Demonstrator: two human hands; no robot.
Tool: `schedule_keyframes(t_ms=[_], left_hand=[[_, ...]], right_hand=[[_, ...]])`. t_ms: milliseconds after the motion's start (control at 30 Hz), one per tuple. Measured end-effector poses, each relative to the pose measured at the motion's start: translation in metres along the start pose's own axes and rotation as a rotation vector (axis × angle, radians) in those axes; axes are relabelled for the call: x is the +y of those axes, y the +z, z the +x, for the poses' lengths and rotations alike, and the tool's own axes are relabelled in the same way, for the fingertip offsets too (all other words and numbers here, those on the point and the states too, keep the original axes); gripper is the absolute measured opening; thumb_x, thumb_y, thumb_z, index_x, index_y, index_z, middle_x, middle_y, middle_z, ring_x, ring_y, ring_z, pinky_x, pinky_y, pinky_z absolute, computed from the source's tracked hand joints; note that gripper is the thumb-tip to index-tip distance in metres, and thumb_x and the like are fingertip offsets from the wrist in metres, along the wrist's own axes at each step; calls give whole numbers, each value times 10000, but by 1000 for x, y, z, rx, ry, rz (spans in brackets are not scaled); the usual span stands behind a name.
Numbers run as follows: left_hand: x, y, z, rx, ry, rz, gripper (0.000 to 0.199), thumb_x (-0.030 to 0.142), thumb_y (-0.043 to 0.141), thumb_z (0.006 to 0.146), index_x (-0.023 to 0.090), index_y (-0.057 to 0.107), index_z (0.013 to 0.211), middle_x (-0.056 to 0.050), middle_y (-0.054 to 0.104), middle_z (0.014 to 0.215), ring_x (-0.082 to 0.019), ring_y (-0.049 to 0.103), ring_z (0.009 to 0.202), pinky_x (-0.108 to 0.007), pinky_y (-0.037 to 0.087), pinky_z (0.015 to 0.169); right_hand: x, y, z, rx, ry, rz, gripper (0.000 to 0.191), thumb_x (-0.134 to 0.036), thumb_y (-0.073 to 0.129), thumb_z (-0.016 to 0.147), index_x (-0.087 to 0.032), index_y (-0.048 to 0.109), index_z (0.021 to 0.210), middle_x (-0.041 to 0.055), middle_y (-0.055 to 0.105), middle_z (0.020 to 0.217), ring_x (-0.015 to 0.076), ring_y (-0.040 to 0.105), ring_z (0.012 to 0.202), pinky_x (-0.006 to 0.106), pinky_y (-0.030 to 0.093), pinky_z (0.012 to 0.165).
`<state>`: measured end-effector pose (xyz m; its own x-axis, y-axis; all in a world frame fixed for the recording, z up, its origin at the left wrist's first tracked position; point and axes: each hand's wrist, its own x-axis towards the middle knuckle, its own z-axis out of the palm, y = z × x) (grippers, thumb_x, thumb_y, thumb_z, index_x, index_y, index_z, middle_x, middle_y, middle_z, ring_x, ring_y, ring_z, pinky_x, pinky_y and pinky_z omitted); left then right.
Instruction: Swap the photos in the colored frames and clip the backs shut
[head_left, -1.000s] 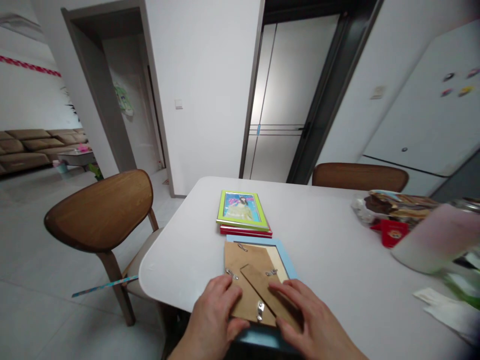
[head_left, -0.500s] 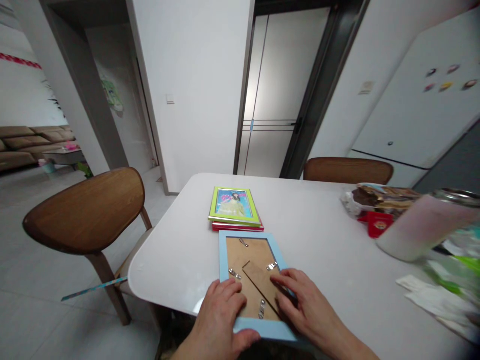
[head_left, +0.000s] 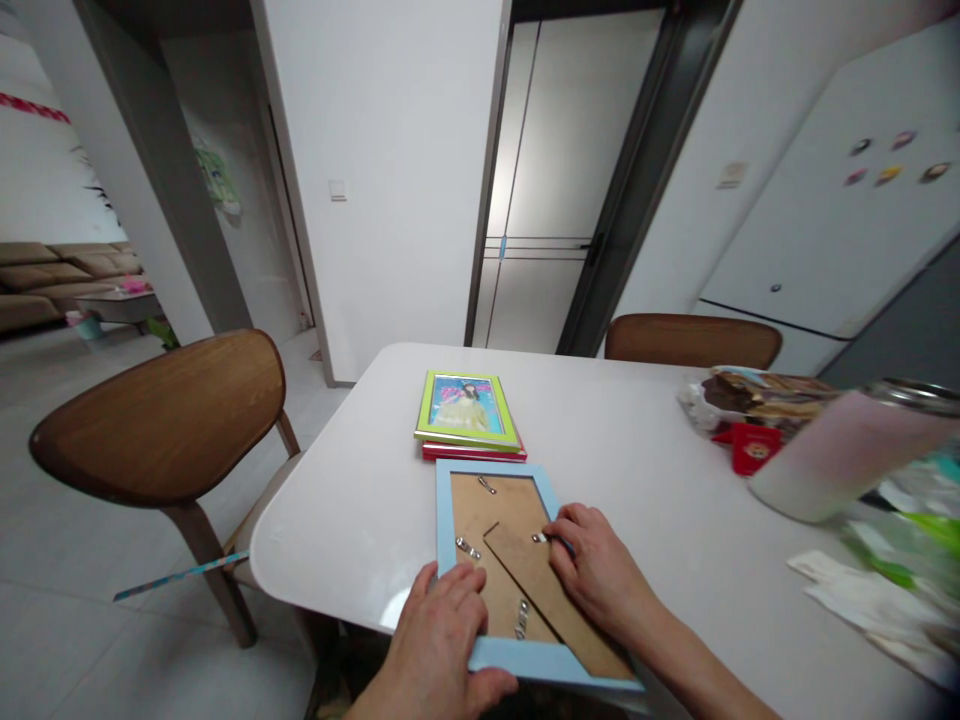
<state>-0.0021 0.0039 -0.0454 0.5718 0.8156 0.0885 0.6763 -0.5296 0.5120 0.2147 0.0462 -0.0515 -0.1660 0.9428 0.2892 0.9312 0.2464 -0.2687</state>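
A light-blue picture frame lies face down at the table's near edge, its brown backing board facing up. Small metal clips sit around the board's edges. A brown stand leg runs diagonally across the back to the lower right corner. My left hand grips the frame's lower left corner, fingers over the left side and thumb along the bottom border. At the right border, the closed fingers of my right hand are on the right metal clip, partly covering it.
Beyond the blue frame, a green picture frame rests on a red one. On the right stand a pink-white tumbler, a red packet and white tissue. Wooden chairs flank the white table.
My right hand has shifted up the right border onto the clip, its fingers now drawn together. More of the stand leg shows. The left hand stays on the corner.
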Motion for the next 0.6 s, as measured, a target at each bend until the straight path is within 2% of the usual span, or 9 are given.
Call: schedule_keyframes(t_ms=[100, 167, 300, 467, 600], left_hand=[[0, 1, -1, -4, 12, 3, 349, 387, 691, 579, 200, 531, 826, -55, 470, 1226, -225, 387, 1143, -468, 212, 972], [-1, 1, 0, -2, 11, 9, 345, 388, 688, 584, 201, 530, 826, -56, 461, 1234, -221, 381, 1148, -463, 213, 974], [-3, 1, 1, -10, 1, 16, 358, 379, 695, 575, 196, 523, 830, -64, 455, 1239, -221, 377, 1151, -462, 213, 977], [-4, 1, 0, -6, 3, 5, 356, 371, 697, 571, 195, 518, 824, -55, 461, 1235, -208, 374, 1154, -449, 206, 985], [-1, -2, -1, -10, -16, 0, 356, 355, 695, 574, 188, 522, 836, -64, 460, 1235, -207, 369, 1157, -447, 200, 989]], right_hand=[[-9, 5, 14, 12, -25, 4, 310, -171, 383, 750, -137, 576, 990, 87, 549, 870, 185, 466, 820, 288, 375, 754], [-18, 10, 29, -3, -53, 2, 334, -168, 368, 767, -147, 545, 1049, 82, 555, 906, 174, 469, 847, 266, 364, 764], [-32, 23, 56, -39, -59, -31, 278, -166, 379, 769, -181, 609, 925, 65, 571, 832, 165, 480, 797, 249, 354, 722], [-32, 31, 72, -63, -34, -52, 209, -207, 427, 759, -187, 630, 715, 53, 573, 761, 153, 494, 751, 233, 342, 673], [-30, 39, 82, -35, 52, -72, 181, -202, 423, 762, -172, 590, 698, 54, 577, 756, 148, 509, 730, 227, 331, 614]])
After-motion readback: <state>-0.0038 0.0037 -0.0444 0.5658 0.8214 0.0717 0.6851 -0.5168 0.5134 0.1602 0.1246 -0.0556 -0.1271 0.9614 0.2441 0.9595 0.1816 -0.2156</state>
